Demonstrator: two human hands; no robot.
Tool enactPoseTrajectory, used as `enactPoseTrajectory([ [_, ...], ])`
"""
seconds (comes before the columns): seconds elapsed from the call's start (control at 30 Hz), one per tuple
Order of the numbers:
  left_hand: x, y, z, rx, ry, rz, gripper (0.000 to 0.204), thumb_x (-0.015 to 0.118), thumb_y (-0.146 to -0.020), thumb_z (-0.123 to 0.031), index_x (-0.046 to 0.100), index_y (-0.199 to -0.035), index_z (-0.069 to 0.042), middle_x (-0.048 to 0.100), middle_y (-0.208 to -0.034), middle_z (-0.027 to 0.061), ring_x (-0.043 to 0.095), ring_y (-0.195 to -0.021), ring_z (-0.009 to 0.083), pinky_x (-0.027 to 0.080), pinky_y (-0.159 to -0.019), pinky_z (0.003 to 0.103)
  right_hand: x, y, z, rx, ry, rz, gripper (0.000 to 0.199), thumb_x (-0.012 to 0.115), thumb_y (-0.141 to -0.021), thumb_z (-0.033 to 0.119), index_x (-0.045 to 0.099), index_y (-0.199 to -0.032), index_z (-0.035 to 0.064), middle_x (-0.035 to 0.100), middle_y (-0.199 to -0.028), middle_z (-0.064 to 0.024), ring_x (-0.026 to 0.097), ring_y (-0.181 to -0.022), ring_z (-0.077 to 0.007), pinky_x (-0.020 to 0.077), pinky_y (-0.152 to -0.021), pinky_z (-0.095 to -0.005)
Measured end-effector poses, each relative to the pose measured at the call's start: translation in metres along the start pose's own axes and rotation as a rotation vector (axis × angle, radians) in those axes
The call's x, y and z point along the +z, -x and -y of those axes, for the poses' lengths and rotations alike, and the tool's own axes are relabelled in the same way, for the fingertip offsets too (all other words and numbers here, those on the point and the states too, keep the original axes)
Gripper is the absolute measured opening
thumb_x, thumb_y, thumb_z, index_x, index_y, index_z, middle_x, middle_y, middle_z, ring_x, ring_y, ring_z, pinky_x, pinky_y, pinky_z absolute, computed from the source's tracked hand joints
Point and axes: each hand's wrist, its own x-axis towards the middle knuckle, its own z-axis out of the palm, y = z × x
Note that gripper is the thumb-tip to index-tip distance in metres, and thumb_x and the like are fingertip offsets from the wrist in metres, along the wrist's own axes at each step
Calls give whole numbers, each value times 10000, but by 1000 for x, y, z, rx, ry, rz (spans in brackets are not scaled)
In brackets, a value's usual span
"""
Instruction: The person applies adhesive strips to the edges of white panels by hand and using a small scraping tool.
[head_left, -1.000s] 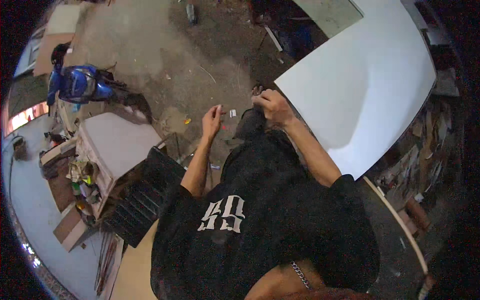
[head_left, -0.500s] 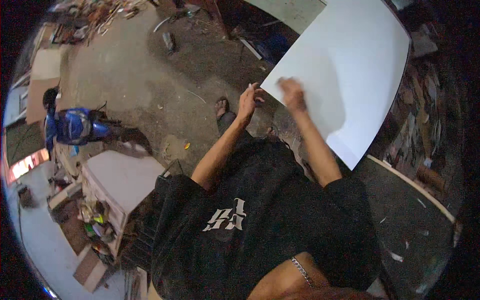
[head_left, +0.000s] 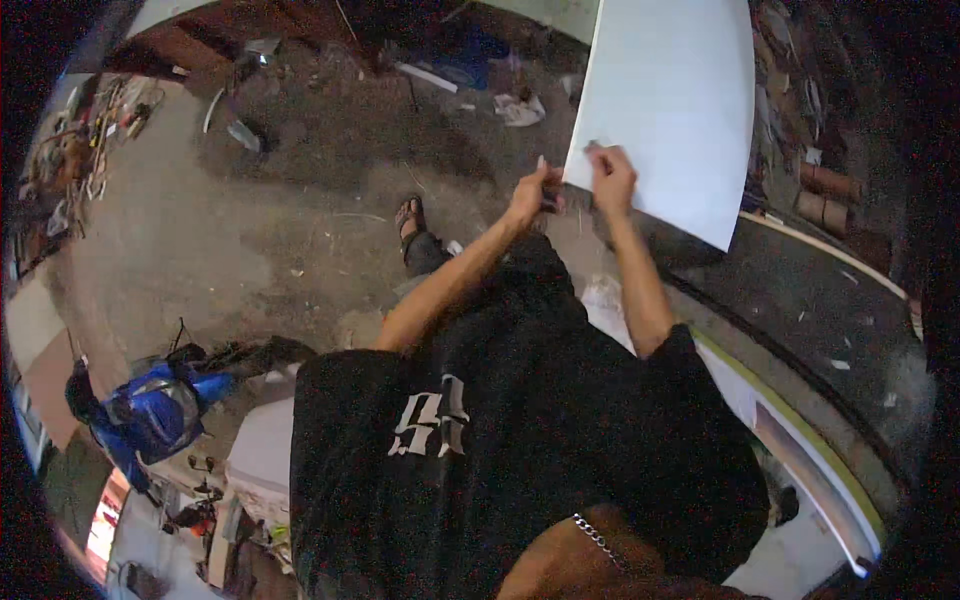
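Note:
A large white panel (head_left: pixel 670 110) with a smooth, glossy face reaches from the top of the view down to its near corner. Beside that corner is my left hand (head_left: pixel 532 195), thumb raised and fingers loosely curled but apart; whether a fingertip touches the edge is unclear. Over the panel's face, close to its left edge, my right hand (head_left: pixel 613 182) is closed with the fingertips pinched together. Something small and dark shows at those fingertips, too small to name.
A blue motorbike (head_left: pixel 155 410) stands at the left beside a pale box-like cabinet (head_left: pixel 262 445). Scrap pieces (head_left: pixel 85 165) are heaped at the far left. A dark, flat surface with a light rim (head_left: pixel 815 235) lies at the right. My sandalled foot (head_left: pixel 410 218) is on the floor.
The view has turned, so the motorbike sits lower and the panel stands more upright. My right hand's fingers have drawn together near the panel's edge; my left hand stays by the corner.

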Motion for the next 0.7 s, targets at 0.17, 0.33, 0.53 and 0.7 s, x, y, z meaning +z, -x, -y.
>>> enactPoseTrajectory([
  [0.17, -27, -4, -7, -142, -23, 148, 798, 248, -944, -740, 575, -1306, -108, 631, -1045, -16, 581, -732, 115, 364, -451, 286, 5, 11, 59, 139, 22, 51, 115, 718, -827, 125, 680, -855, 20, 664, -851, -144, 662, -791, -327, 509, -713, -389],
  [0.33, -30, -13, -8, -231, 44, 178, 840, 244, -899, -802, 593, -1256, -126, 623, -959, -47, 564, -711, 104, 324, -451, 275, 19, 10, 84, 101, 139, 28, 151, 690, -860, 137, 656, -839, -9, 641, -779, -130, 645, -688, -284, 493, -628, -359],
  [0.53, -29, -15, -14, -215, 58, 161, 851, 278, -895, -804, 641, -1141, -75, 625, -914, 8, 562, -685, 146, 423, -633, 309, 20, 55, 92, 6, 149, 56, 119, 681, -863, 126, 672, -817, 17, 643, -783, -147, 652, -732, -312, 500, -630, -397],
  [0.7, -33, -22, -21, -207, -53, 318, 882, 285, -880, -820, 647, -1142, -59, 639, -964, 41, 593, -759, 189, 445, -674, 321, -2, 44, 102, 265, 105, -52, 150, 711, -851, 130, 657, -815, -5, 617, -783, -162, 630, -712, -324, 488, -638, -409],
])
